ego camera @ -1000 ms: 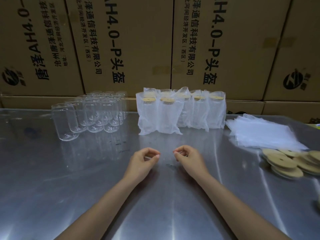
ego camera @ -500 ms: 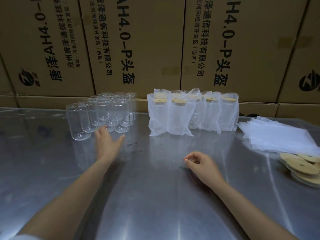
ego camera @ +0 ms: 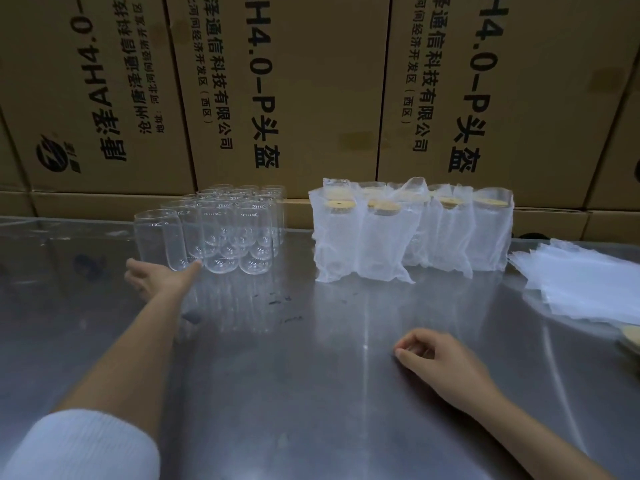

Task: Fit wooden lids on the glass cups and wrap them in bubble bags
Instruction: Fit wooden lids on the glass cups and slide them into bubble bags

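Several clear glass cups [ego camera: 228, 233] stand in a cluster at the back left of the steel table [ego camera: 311, 375]. My left hand [ego camera: 159, 278] is stretched out with fingers spread at the base of the nearest cup [ego camera: 157, 237], thumb and fingers on either side of it. My right hand [ego camera: 440, 362] rests on the table at the centre right, loosely curled with nothing in it. Several cups with wooden lids stand wrapped in bubble bags [ego camera: 408, 233] at the back centre. A stack of flat bubble bags [ego camera: 585, 282] lies at the right, with wooden lids [ego camera: 631, 336] at the right edge.
Large cardboard boxes [ego camera: 294, 98] with printed lettering form a wall right behind the table. A white sleeve [ego camera: 79, 448] covers my left upper arm at the lower left.
My left hand has left the centre and reached forward-left to the nearest glass cup, opening as it went. My right hand has stayed curled on the table. The camera swung left.
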Tool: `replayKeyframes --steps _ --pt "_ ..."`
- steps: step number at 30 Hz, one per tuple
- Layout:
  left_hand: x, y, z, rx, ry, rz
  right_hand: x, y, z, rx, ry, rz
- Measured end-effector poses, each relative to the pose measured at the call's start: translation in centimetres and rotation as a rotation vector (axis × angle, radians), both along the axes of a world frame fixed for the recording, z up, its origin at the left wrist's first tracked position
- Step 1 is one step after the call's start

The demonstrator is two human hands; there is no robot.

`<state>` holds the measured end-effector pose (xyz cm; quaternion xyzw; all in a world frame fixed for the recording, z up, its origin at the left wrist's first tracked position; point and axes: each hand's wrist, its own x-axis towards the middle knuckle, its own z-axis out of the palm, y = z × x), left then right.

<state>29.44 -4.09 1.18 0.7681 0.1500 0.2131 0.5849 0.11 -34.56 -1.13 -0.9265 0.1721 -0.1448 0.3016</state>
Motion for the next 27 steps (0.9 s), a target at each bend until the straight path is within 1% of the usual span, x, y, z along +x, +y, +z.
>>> replayKeyframes --steps 3,6,8,12,16,20,24,27 --pt "0.9 0.4 1.2 0.011 -0.058 -0.007 0.0 0.2 0.1 -0.003 0.01 -0.007" --pt "1.1 0.6 1.7 0.009 -0.07 -0.001 0.0 0.3 0.2 -0.012 0.017 -0.014" --pt "0.9 0.7 1.7 0.016 -0.064 0.022 -0.1 0.4 0.3 -0.016 0.019 -0.017" --pt "0.7 1.6 1.4 0.104 -0.05 0.054 -0.2 0.5 0.3 -0.021 0.024 -0.022" --pt "0.6 2.0 1.2 0.13 -0.026 0.016 -0.2 0.6 0.4 -0.023 0.022 -0.025" --pt "1.1 1.9 1.3 0.144 0.019 -0.08 -0.2 0.5 0.3 -0.028 0.016 -0.023" --pt "0.9 1.6 1.7 0.238 0.063 -0.052 -0.2 0.5 0.3 -0.032 0.013 -0.014" --pt "0.2 1.4 1.5 0.256 0.041 -0.032 -0.1 0.5 0.3 -0.033 0.018 -0.015"
